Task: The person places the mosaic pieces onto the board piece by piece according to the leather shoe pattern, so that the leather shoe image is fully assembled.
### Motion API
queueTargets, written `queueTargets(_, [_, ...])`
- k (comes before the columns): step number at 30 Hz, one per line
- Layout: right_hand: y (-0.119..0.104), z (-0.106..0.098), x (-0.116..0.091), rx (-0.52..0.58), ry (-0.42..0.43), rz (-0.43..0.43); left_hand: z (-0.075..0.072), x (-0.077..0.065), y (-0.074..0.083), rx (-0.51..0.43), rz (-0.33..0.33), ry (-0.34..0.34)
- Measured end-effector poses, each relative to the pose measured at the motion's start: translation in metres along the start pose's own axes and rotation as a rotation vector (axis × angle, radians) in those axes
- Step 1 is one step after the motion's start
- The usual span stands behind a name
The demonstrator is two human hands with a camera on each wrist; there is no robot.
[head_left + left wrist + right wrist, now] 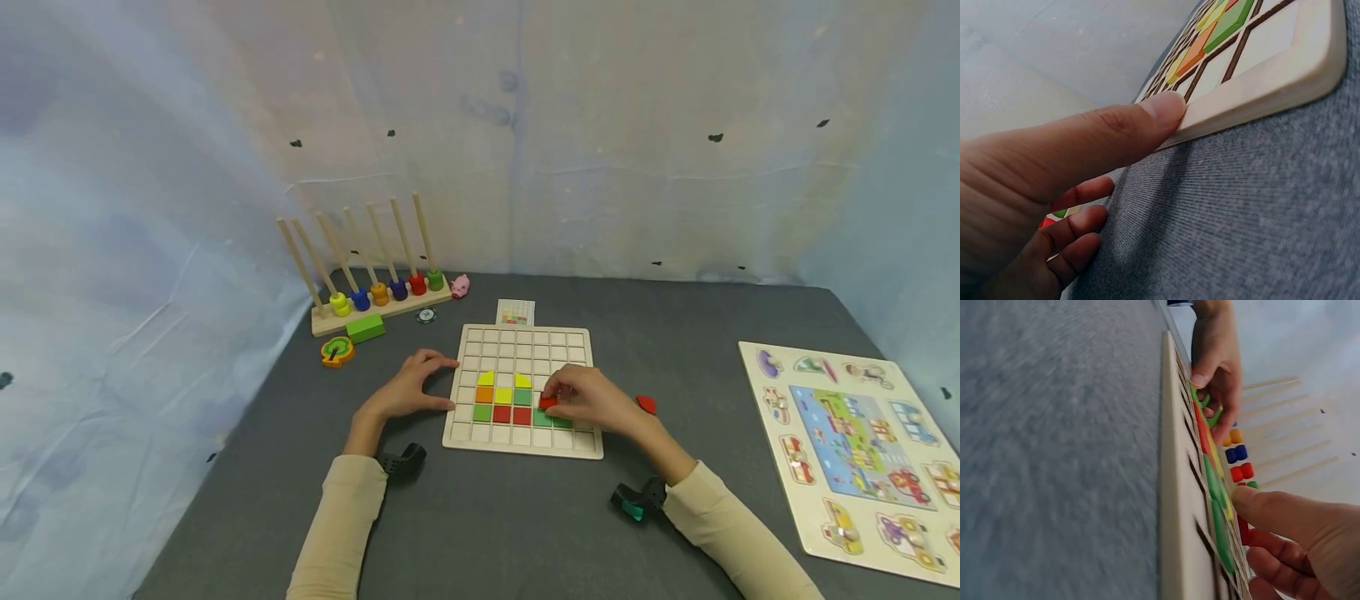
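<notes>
A square wooden grid board (465,434) lies flat, with yellow, orange, green and red tiles set in several cells. Along its left edge my left hand (408,387) rests, thumb and index finger spread apart and touching the rim. The left wrist view shows that thumb (1163,111) extended against the board's side. Over the right part of the board, my right hand (592,402) pinches a red tile (548,402) just above the green tiles (542,417). Seen from the right wrist, the red tile (1244,530) is partly hidden by the thumb and fingers.
A small pattern card (516,312) lies behind the board. One red piece (646,404) is beside my right forearm. Back left stand a peg abacus (397,307), a green block (365,327), a pink pig (460,286) and a round chip (426,316). A picture puzzle (780,467) lies right.
</notes>
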State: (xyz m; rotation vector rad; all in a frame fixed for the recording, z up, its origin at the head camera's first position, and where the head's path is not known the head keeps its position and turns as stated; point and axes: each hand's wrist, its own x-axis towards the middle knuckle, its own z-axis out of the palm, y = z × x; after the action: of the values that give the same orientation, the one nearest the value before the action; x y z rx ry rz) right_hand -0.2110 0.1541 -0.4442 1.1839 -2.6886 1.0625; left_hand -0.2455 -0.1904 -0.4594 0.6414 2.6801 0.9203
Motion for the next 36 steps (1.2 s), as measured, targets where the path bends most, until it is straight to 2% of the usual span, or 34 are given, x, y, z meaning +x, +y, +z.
queueTargets(11, [0.006,0.005,0.002,0.026,0.013,-0.027,0.000,0.001,0.000,0.011,0.004,0.000])
queueTargets(20, [0.007,0.012,0.001,0.009,0.054,0.004,0.000,0.001,0.001,0.001,0.006,-0.004])
queueTargets(25, [0.009,0.015,0.001,-0.026,0.063,-0.024,0.000,0.001,0.000,0.003,0.007,-0.003])
queueTargets(31, [0.008,0.000,-0.004,-0.038,0.093,-0.041,0.001,0.001,0.001,-0.002,0.004,-0.005])
queueTargets(36, [0.016,-0.021,-0.022,-0.085,0.145,0.027,0.000,0.001,0.001,-0.001,0.005,-0.001])
